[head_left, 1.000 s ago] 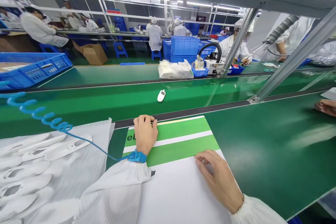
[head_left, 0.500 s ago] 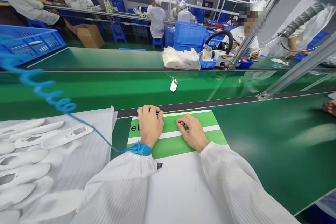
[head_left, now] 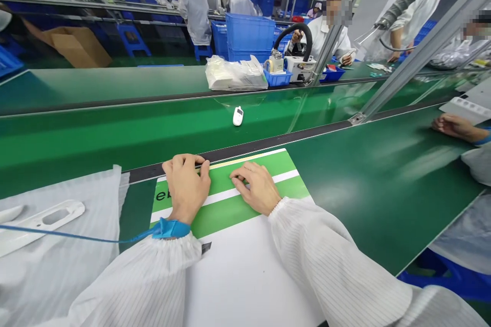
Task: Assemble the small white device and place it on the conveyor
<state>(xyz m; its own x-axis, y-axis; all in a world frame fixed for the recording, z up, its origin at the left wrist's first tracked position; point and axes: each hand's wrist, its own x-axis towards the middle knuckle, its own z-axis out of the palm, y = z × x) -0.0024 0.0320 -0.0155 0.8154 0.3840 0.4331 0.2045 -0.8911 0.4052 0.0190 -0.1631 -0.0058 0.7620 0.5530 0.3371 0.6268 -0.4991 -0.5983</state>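
My left hand [head_left: 187, 184], with a blue wrist strap [head_left: 172, 228] on it, rests at the far left of a green-and-white printed board [head_left: 230, 217]. Its fingers are curled and close to the thumb; the fingertips are hidden. On the board's right half lies my right hand [head_left: 258, 186], thumb and index fingertips close together, nothing visible between them. A plain white surface [head_left: 238, 276] spreads between my forearms. Past the board, a small white handheld device [head_left: 238, 116] with a dark screen is on the bright green belt [head_left: 153, 130].
White plastic shells [head_left: 53, 219] lie on a foam sheet [head_left: 95, 199] to the left. A blue cord [head_left: 76, 234] runs from my wrist. Across the belt are bagged parts [head_left: 236, 74] and a blue bin [head_left: 278, 78]. A metal post [head_left: 383, 84] slants at right, near a co-worker's hand [head_left: 456, 126].
The view has turned to the right, so most things sit further left. My hands keep nearly the same pose on the board. A co-worker's hand at right now shows more fully.
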